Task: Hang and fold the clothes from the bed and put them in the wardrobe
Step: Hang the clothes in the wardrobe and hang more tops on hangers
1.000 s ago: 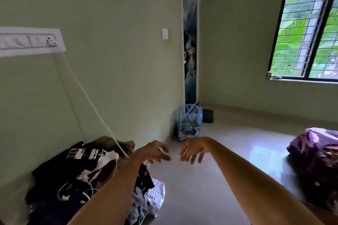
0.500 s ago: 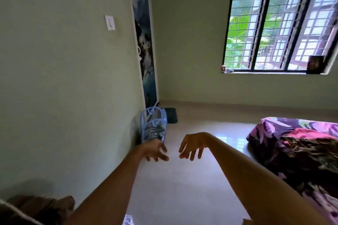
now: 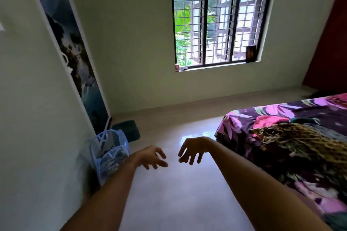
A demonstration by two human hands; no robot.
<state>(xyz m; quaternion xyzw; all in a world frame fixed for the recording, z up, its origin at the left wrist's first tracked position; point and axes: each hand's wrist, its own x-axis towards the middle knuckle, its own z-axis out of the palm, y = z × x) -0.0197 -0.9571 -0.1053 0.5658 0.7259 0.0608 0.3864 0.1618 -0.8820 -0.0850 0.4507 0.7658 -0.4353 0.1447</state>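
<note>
My left hand [image 3: 153,157] and right hand [image 3: 193,148] hang over the floor [image 3: 178,197] holding nothing, fingers [image 3: 191,158] loosely spread and slightly bent, the two hands near each other but apart. The clothes [image 3: 300,140], a spotted brown heap, lie on the bed [image 3: 242,120], well off to the right of my right fingers. A blue basket [image 3: 110,154] sits just left of my left fingers. My worry is that against that busy sheet I could grab bedding along with a garment, or drag pieces onto the floor.

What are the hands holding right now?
Nothing. The left hand and the right hand are both empty, with loose, spread fingers, out in front above the floor.
</note>
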